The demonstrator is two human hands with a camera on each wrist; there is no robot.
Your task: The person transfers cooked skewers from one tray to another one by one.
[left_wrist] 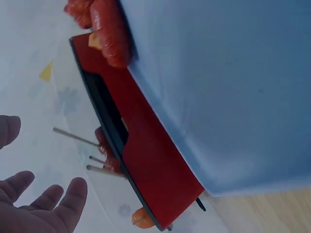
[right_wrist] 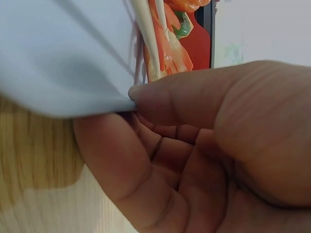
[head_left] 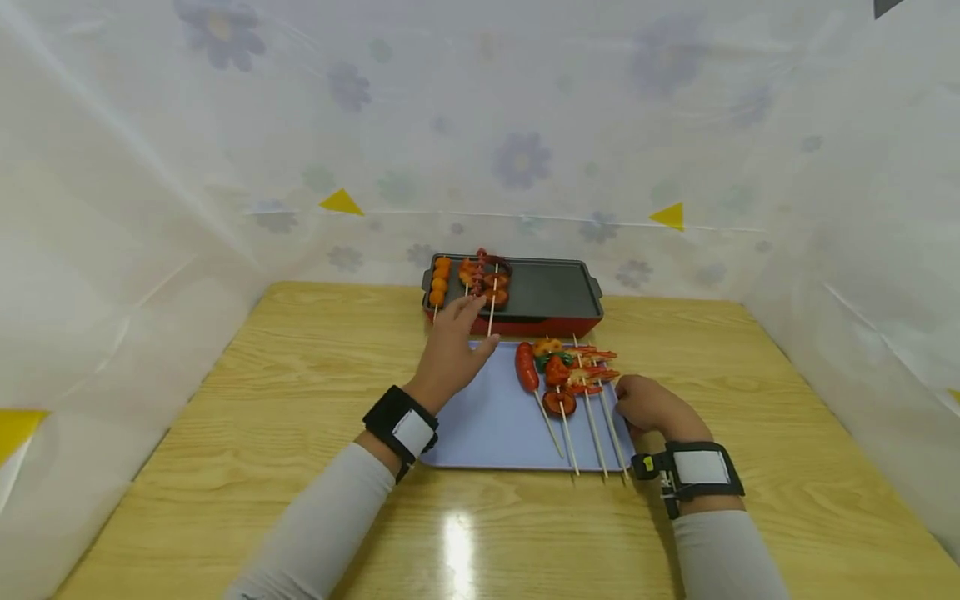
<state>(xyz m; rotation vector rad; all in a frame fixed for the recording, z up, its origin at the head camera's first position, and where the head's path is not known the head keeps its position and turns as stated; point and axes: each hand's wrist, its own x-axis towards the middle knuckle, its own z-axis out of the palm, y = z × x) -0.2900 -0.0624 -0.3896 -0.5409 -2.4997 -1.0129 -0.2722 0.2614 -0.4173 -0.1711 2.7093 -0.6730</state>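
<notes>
My left hand (head_left: pixel 450 354) reaches over the front edge of a small tabletop grill (head_left: pixel 551 287) with a black plate and red base. Its fingers are spread and hold nothing; in the left wrist view they stand apart from the skewer sticks (left_wrist: pixel 75 137) jutting over the grill's edge. On the grill's left half lie a skewer of orange balls (head_left: pixel 439 281), a dark red skewer (head_left: pixel 479 271) and a skewer of brown round slices (head_left: pixel 496 297). My right hand (head_left: pixel 656 407) pinches the right rim of a pale lavender tray (head_left: pixel 480 425), thumb above and fingers curled below.
On the tray's right side lie a red sausage on a stick (head_left: pixel 527 367), a mixed skewer with a round slice (head_left: pixel 559 403) and shrimp-like skewers (head_left: pixel 592 377). Some sticks overhang the tray's front edge. Flower-patterned sheeting (head_left: pixel 521 158) surrounds the wooden table (head_left: pixel 300 358).
</notes>
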